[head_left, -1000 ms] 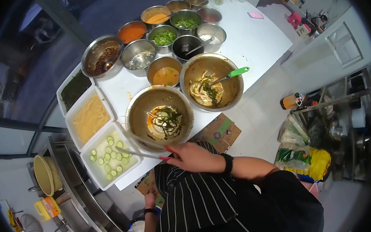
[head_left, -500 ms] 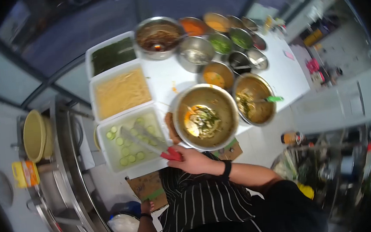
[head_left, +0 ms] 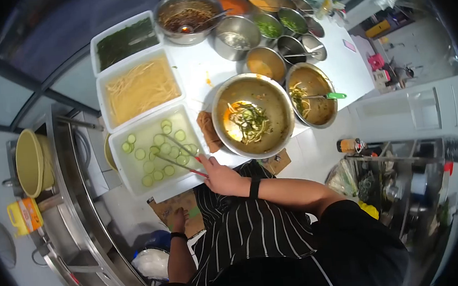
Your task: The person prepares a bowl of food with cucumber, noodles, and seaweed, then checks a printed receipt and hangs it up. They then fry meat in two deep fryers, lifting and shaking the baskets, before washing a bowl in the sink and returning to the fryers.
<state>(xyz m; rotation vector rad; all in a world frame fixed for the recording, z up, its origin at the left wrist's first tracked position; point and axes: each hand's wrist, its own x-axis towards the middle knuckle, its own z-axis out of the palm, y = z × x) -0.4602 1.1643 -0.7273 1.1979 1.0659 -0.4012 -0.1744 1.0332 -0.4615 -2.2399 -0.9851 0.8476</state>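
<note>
The right hand [head_left: 218,177] grips the red end of a pair of tongs [head_left: 179,157], whose spread blades reach forward among the cucumber slices [head_left: 152,155] in the white tray [head_left: 136,191] ahead and to its left. A steel bowl [head_left: 270,101] of noodles sits just to its right. The left hand [head_left: 178,220] hangs low by the apron; whether it holds anything cannot be told. A clean pick probably needs the blades closed gently on a few slices.

White table [head_left: 202,75], packed: three tubs [head_left: 124,111] down the left, cucumber tub [head_left: 134,172] nearest. Big bowl [head_left: 275,118] alongside, cloth [head_left: 208,131] between. Second bowl [head_left: 324,115] right, small bowls [head_left: 225,27] behind.
</note>
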